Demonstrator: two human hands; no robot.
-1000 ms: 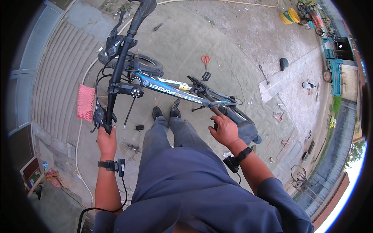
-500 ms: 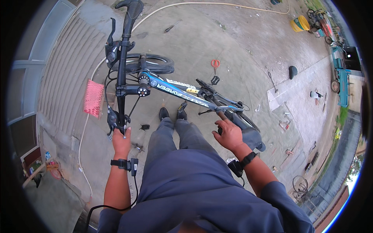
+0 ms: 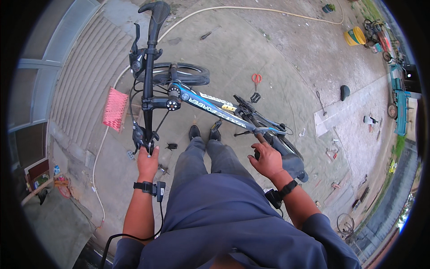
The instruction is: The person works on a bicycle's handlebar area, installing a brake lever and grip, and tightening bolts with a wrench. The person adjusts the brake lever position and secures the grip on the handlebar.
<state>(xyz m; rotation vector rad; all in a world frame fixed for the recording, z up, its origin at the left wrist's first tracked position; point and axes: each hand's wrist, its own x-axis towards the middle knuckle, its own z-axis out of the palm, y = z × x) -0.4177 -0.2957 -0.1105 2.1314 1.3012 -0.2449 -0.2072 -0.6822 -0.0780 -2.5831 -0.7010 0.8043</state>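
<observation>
A blue, white and black bicycle stands across in front of me, its black handlebar to the left. My left hand is closed around the near end of the handlebar, beside a brake lever; the grip is mostly hidden by it. My right hand is closed on the front of the black saddle, fingers curled over its nose. The front wheel is turned out beyond the frame. Part of the rear wheel shows past the saddle.
Red-handled scissors lie on the ground beyond the pedal. A pink woven thing sits left of the handlebar, and a pale hose runs past it. Scattered tools lie at right. A yellow bucket and teal cart stand farther off.
The whole view has shifted a little, so bicycle and ground both appear slightly farther right and lower. Both hands keep their holds on the handlebar and saddle.
</observation>
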